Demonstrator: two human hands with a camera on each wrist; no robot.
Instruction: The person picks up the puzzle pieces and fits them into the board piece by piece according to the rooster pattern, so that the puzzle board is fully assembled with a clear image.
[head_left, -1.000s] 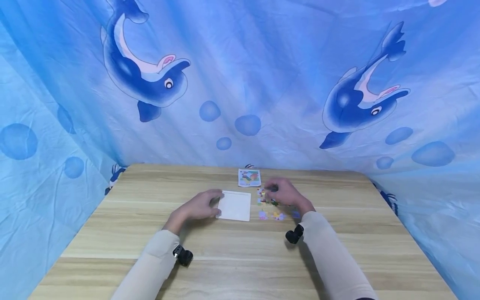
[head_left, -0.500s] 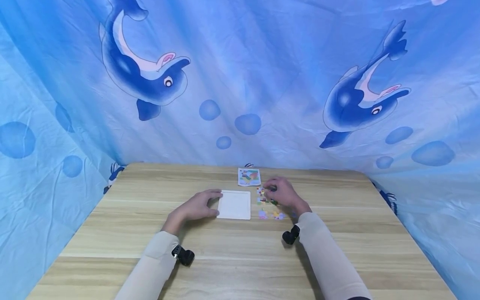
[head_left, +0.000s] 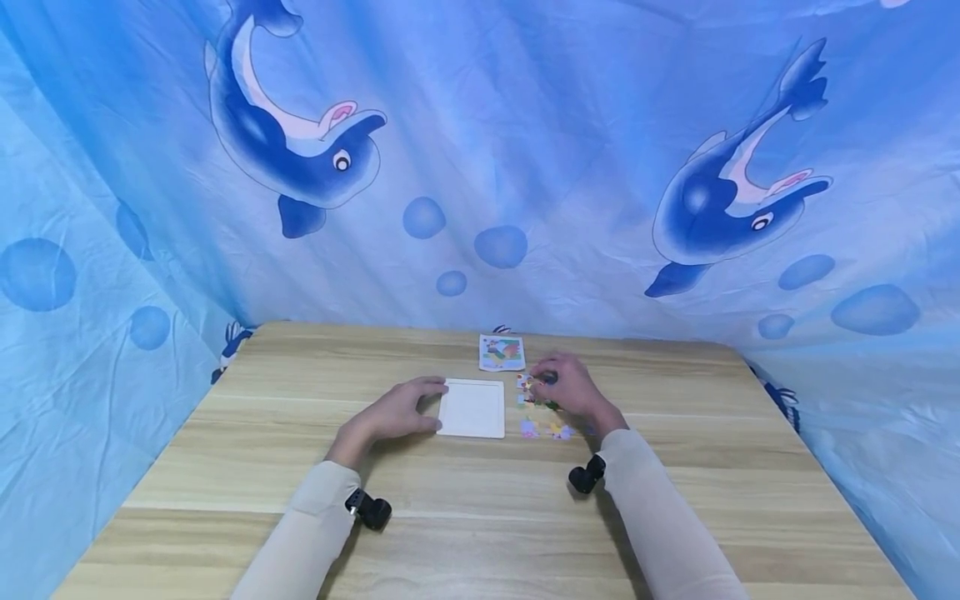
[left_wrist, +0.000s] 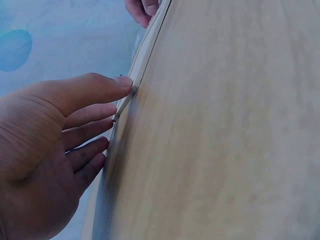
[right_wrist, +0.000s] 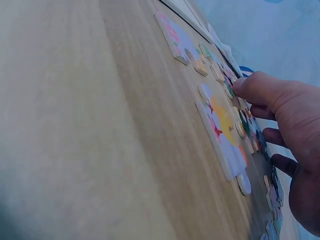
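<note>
In the head view a white square puzzle tray (head_left: 471, 410) lies flat on the wooden table. My left hand (head_left: 401, 408) spans its left side, thumb at the near corner and index finger at the far one; the left wrist view shows the thumb tip (left_wrist: 125, 82) against its thin edge, the other fingers fairly straight. My right hand (head_left: 572, 385) is over loose puzzle pieces (head_left: 528, 428) right of the tray. Its thumb and index finger pinch a puzzle piece in the far row, mostly hidden by the hand. The right wrist view shows the thumb (right_wrist: 245, 89) low at a piece's edge.
A colourful picture card (head_left: 502, 353) of a bird lies behind the tray. Several pieces, including a lilac and yellow one (right_wrist: 220, 130), lie flat near the right hand. A blue dolphin-print cloth (head_left: 495, 167) hangs behind the wooden table (head_left: 465, 517).
Both hands stay almost where they were, the left at the tray's side and the right over the far pieces. The head view shifts slightly.
</note>
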